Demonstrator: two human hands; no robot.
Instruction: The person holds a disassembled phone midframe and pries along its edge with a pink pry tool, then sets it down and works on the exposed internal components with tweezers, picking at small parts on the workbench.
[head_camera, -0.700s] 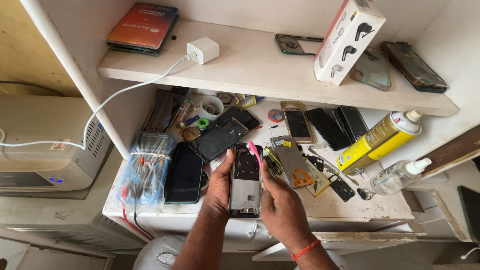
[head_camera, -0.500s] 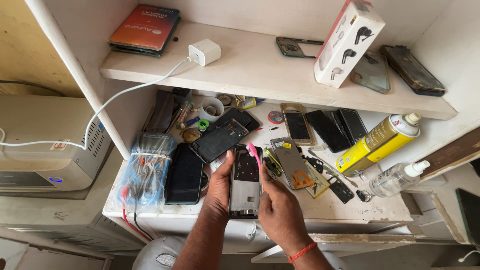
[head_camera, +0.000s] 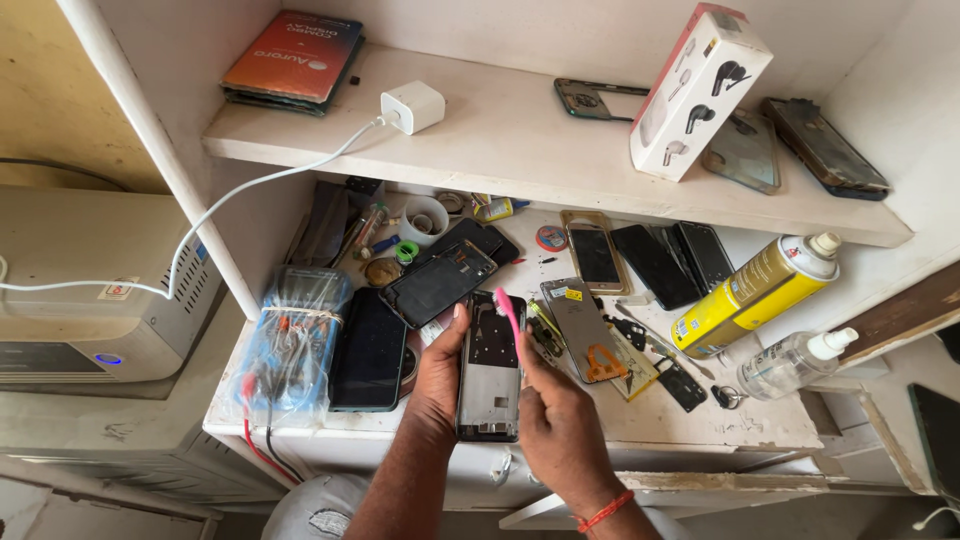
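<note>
Hiding the pink brush's (head_camera: 509, 312) handle, right hand (head_camera: 560, 430) overlaps phone frame (head_camera: 490, 368).

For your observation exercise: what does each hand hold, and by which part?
The left hand grips the opened phone frame along its left edge. The right hand pinches the pink toothbrush by its lower handle.

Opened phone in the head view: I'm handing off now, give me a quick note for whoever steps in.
Left hand: holds the opened phone upright over the bench's front edge.
Right hand: fingers pinch a pink toothbrush, bristles at the phone's top end.
Done: back cover is off, insides exposed.
Left: brushing looks under way; how much is cleaned can't be told.
Nearby: yellow spray can, clear bottle.
</note>
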